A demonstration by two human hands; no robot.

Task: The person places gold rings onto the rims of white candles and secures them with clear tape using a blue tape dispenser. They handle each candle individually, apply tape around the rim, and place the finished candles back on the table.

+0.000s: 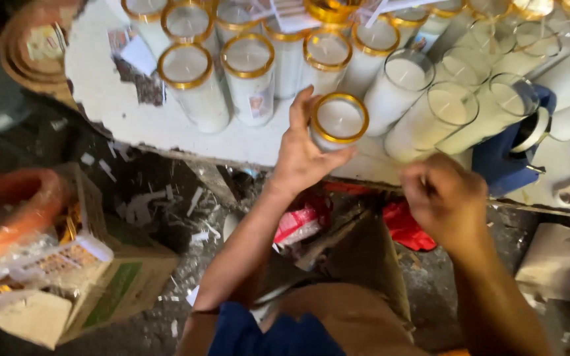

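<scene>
— Gold-rimmed candle [338,120] sits in the left hand [301,158], fingers wrapped round the glass at the table [120,105] edge. It stands upright, long axis vertical, rim up.

— And the right hand [444,198]?

— Curled into a loose fist just beside it, to the right and nearer the body; blurred, so I cannot tell whether it pinches anything. The left is the nearer hand.

— Counts?

— One candle held. Behind it, about eight gold-rimmed candles and about six plain-rimmed ones [453,105]; the top edge cuts off more. One box [110,283] lower left.
</scene>
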